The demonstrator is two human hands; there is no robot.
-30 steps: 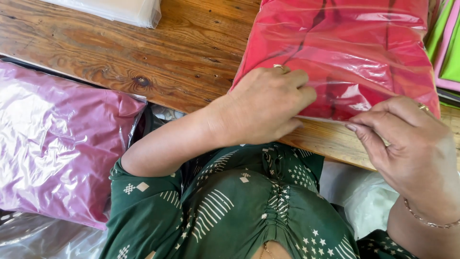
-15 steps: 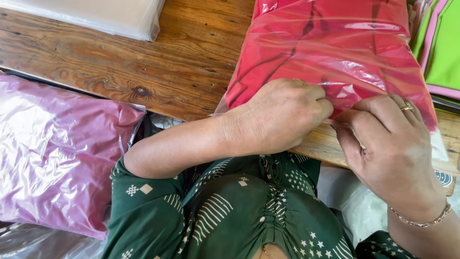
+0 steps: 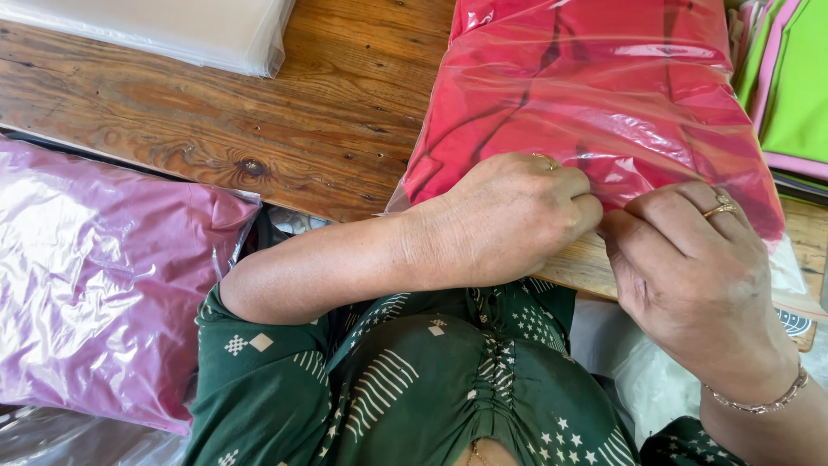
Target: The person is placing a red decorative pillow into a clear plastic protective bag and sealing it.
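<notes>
A red garment packed in a clear plastic bag (image 3: 595,95) lies on the wooden table (image 3: 285,121) in front of me. My left hand (image 3: 509,216) is curled over the bag's near edge, pinching the plastic with its fingertips. My right hand (image 3: 690,276) meets it from the right, thumb and fingers closed on the same edge of the bag. Both hands touch each other at the fingertips. A ring shows on each hand and a bracelet on my right wrist.
A purple bagged garment (image 3: 95,285) lies at lower left below the table edge. A pale bagged stack (image 3: 181,30) sits at the far left of the table. Green and pink packets (image 3: 789,86) lie at the right edge. Crumpled clear plastic (image 3: 638,371) rests by my lap.
My right hand has moved left along the bag's near edge until it meets my left hand. The view has shifted slightly, and both hands now pinch the same spot.
</notes>
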